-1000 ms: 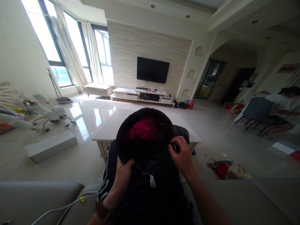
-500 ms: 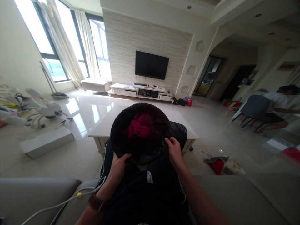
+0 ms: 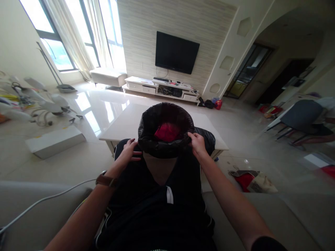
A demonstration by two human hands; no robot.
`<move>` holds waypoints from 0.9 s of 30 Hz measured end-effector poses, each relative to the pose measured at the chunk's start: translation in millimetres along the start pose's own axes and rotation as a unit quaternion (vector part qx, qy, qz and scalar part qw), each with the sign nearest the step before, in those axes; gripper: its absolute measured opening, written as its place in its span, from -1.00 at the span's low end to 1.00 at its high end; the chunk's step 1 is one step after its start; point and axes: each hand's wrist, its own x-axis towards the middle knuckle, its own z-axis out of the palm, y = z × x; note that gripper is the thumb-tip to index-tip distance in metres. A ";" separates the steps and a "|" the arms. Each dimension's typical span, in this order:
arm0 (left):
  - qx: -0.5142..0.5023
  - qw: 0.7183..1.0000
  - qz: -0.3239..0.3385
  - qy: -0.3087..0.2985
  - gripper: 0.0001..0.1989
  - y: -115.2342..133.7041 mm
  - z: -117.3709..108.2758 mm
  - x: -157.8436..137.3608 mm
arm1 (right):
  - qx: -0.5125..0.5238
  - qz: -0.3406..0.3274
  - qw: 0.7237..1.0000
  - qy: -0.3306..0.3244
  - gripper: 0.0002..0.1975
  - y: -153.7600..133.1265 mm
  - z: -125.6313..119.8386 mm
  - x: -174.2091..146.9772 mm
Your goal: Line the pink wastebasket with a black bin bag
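Note:
A black plastic bag (image 3: 162,150) stands between my knees, its mouth spread into a round ring with the edge folded outward. Whether a bin is under it is hidden. Deep inside, something red (image 3: 167,131) shows; its kind cannot be made out. My right hand (image 3: 196,142) pinches the bag's rim on the right side. On the left, my left hand (image 3: 130,151) has its fingers apart beside the rim, the fingertips close to or touching the plastic. More shiny black plastic (image 3: 205,137) lies behind my right hand, on the table's near side.
A white low table (image 3: 123,120) is just ahead. A long box (image 3: 56,141) lies on the floor at left, near white equipment. At right are a red-and-beige cloth bag (image 3: 255,181) and a person on a grey chair (image 3: 300,113). A white cable (image 3: 52,198) crosses the sofa.
My left hand has let go of the rim and its fingers have spread. The bag's mouth has tipped away from me, and my view has tilted down. My right hand still pinches the rim.

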 end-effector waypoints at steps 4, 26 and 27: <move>0.038 0.999 0.012 -0.010 -0.44 -16.5 15.5 39.1 | 0.007 0.027 1.000 0.005 -0.71 0.9 13.6 27.6; 0.168 0.982 0.082 -0.003 -0.76 -148.0 71.1 90.0 | -0.002 0.149 0.987 0.064 -0.80 42.1 77.4 143.9; 0.172 0.982 0.077 -0.010 -0.76 -151.1 74.2 87.9 | -0.005 0.150 0.987 0.060 -0.78 43.2 78.9 145.5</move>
